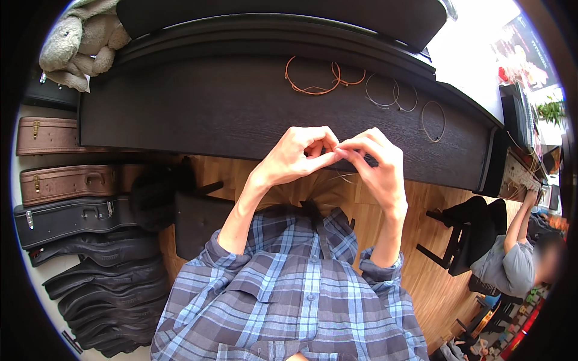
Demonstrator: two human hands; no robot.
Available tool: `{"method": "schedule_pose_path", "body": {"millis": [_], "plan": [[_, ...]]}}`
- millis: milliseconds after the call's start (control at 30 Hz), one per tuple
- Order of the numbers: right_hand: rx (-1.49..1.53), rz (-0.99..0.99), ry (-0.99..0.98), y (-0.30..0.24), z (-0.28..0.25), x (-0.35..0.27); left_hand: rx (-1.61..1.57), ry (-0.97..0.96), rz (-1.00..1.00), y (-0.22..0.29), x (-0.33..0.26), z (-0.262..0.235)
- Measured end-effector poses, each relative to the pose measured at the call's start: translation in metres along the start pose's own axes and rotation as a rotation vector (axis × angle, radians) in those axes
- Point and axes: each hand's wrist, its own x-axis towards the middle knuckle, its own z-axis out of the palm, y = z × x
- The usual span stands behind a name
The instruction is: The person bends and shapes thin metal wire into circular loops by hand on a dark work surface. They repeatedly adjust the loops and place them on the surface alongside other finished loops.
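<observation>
My left hand (293,155) and my right hand (383,163) meet in front of me at the near edge of a black wooden top. Thumb and forefinger of each are pinched together, the tips touching. A thin guitar string (344,177) shows faintly below the fingertips, and its end between them is too fine to make out. Farther back on the black top (198,102) lie coiled strings: copper-coloured coils (313,93), silvery coils (385,107) and a single thin ring-shaped coil (444,125) to the right.
Brown instrument cases (66,183) and several black cases (108,283) line the left side. A grey plush toy (84,45) sits at the far left. Black chairs (475,231) stand on the wooden floor. Another person (509,265) works at a bench on the right.
</observation>
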Motion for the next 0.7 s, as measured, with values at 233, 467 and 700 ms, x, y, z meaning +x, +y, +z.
{"method": "schedule_pose_path", "body": {"millis": [233,467,700], "plan": [[0.103,0.183,-0.017,0.007,0.008,-0.003,0.093,0.035,0.074,-0.001,0.002,0.006],[0.085,0.185,0.018,0.01,0.013,-0.005,0.061,0.039,0.059,-0.004,0.002,0.006],[0.119,0.293,0.116,0.01,0.012,-0.006,0.033,0.012,-0.016,-0.001,0.001,0.004]]}}
